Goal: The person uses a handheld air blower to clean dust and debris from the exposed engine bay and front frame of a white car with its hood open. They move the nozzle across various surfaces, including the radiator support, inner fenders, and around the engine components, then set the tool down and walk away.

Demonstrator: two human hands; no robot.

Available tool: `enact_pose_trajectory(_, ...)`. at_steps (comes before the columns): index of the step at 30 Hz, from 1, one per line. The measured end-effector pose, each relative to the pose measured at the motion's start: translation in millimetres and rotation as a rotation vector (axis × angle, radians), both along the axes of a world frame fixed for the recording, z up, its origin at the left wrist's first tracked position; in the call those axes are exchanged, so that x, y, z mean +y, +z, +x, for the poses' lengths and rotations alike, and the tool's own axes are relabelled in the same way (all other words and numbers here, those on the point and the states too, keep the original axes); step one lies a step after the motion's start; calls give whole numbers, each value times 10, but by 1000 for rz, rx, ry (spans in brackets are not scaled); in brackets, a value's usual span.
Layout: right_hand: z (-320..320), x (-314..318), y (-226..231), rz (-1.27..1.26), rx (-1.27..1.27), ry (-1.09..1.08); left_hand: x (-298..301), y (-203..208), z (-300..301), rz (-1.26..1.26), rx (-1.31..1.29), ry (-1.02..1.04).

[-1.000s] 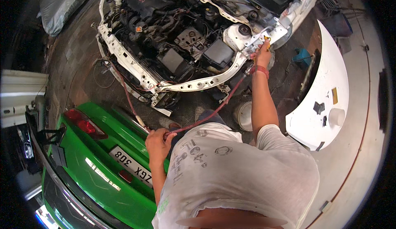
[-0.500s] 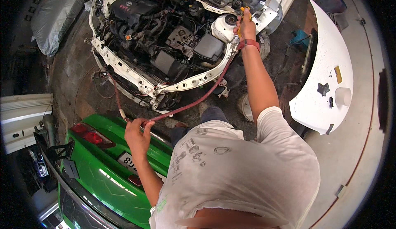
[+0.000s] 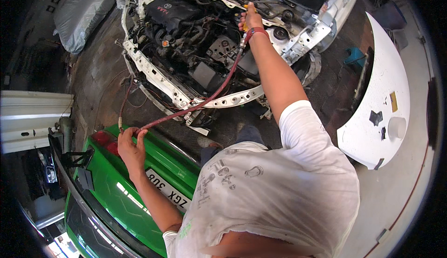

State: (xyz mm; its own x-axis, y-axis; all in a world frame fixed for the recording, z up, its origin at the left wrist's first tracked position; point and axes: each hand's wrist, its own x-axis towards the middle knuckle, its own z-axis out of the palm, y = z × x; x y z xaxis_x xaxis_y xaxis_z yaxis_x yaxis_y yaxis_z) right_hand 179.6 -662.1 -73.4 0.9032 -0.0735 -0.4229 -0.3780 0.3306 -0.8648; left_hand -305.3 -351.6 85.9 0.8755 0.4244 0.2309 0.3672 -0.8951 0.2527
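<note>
Hose (image 3: 205,100) — dark red — in both hands

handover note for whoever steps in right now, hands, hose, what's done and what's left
Left hand: closed on the red hose, low by the green car.
Right hand: stretched into the engine bay of the white car, gripping a yellow-tipped nozzle at the hose end.
Hose runs over the front crossmember.
Done: nozzle is inside the bay.
Left: cannot tell how much of the bay is covered.
</note>
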Motion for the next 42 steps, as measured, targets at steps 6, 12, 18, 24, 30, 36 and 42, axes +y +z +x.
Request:
enact_pose_trajectory(6, 294, 132, -184, 58, 67, -107, 195, -44, -15, -25, -39, 28)
enact_pose_trajectory(12, 352, 271, -194, -7, 75, -132, 518, -131, 71, -119, -64, -20)
enact_pose_trajectory(18, 487, 261, -91, -27, 56, -87, 768, -268, 222, -208, -49, -79)
enact_pose_trajectory(24, 1002, 122, -227, -97, 20, -361, 536, -384, 484, -330, 7, -35)
enact_pose_trajectory(30, 1627, 346, -430, -10, 96, -97, 196, -439, 829, -351, 51, 24)
enact_pose_trajectory(36, 1839, 1021, -539, -133, 43, 118, 60, -417, 1085, -325, 81, 103)
enact_pose_trajectory(42, 1897, 1595, -430, -264, -15, 169, 76, -414, 1296, -276, 72, 121)
